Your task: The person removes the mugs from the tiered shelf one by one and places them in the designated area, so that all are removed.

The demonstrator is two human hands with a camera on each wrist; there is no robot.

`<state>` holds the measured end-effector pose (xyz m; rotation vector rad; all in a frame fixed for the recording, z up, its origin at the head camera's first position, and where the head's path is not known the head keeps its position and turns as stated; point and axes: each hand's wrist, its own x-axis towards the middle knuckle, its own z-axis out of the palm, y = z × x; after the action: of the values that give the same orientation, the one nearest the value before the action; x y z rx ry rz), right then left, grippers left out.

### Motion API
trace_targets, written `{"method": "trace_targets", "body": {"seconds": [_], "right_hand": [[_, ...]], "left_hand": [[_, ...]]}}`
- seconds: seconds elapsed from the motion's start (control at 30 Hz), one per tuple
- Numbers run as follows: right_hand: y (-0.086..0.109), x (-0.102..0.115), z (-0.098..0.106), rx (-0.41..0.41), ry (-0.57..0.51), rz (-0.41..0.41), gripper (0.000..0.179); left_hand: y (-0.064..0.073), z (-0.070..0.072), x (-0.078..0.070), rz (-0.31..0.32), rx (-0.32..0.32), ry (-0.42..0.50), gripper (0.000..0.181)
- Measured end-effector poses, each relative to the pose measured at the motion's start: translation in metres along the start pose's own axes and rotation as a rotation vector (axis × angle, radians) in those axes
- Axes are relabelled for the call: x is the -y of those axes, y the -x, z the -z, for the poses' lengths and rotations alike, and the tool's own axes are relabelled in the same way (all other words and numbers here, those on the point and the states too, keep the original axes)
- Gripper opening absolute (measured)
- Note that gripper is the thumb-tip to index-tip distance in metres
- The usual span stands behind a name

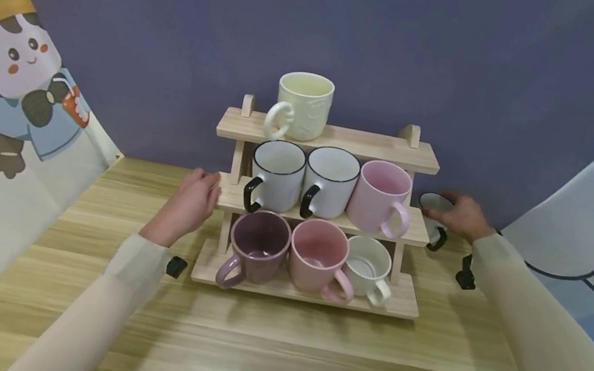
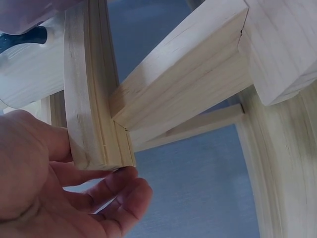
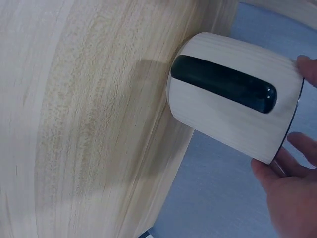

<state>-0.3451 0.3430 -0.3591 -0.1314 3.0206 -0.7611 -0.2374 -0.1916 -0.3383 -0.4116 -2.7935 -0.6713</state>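
Observation:
A three-tier wooden display rack (image 1: 307, 297) stands on the table, bearing several mugs. My left hand (image 1: 187, 206) pinches the left end of its middle shelf (image 2: 99, 161), thumb on one side and fingertips beneath. Right of the rack, a white mug (image 3: 223, 99) with a dark handle and rim stands on the table by the back. My right hand (image 1: 466, 216) grips this mug by its rim; the left wrist view does not show it. In the right wrist view, the fingers (image 3: 307, 69) lie at the mug's mouth.
A cream mug (image 1: 311, 105) is on the top tier. Two white mugs (image 1: 280, 189) with black handles and a lilac mug (image 1: 371, 205) fill the middle. Below are purple (image 1: 258, 258), pink (image 1: 313, 264) and small white (image 1: 365, 270) mugs. A blue-grey curtain (image 1: 190, 47) hangs behind.

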Motion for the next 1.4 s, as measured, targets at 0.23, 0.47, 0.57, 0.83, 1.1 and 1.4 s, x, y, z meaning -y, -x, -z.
{"method": "trace_targets", "body": {"seconds": [0.23,0.47,0.57,0.83,1.1,1.4], "right_hand": [[0.0,0.003,0.008,-0.023,-0.012,0.061,0.084],[0.01,0.017,0.029,-0.074,-0.049,0.093,0.083],[0.014,0.023,0.036,-0.09,-0.067,0.1,0.081],[0.027,0.041,0.048,-0.141,-0.111,0.161,0.074],[0.038,0.057,0.047,-0.118,-0.129,0.189,0.069],[0.05,0.055,0.036,-0.155,-0.142,0.227,0.058]], "left_hand": [[0.001,0.002,-0.002,0.012,0.01,-0.003,0.04],[0.003,0.002,0.0,0.007,0.011,-0.021,0.039],[0.003,0.001,0.0,0.0,0.002,-0.03,0.039],[0.002,0.003,-0.004,0.003,0.003,-0.031,0.039],[0.001,0.003,-0.004,-0.009,0.003,-0.039,0.039],[0.001,0.003,-0.004,0.011,0.015,-0.035,0.04]]}}
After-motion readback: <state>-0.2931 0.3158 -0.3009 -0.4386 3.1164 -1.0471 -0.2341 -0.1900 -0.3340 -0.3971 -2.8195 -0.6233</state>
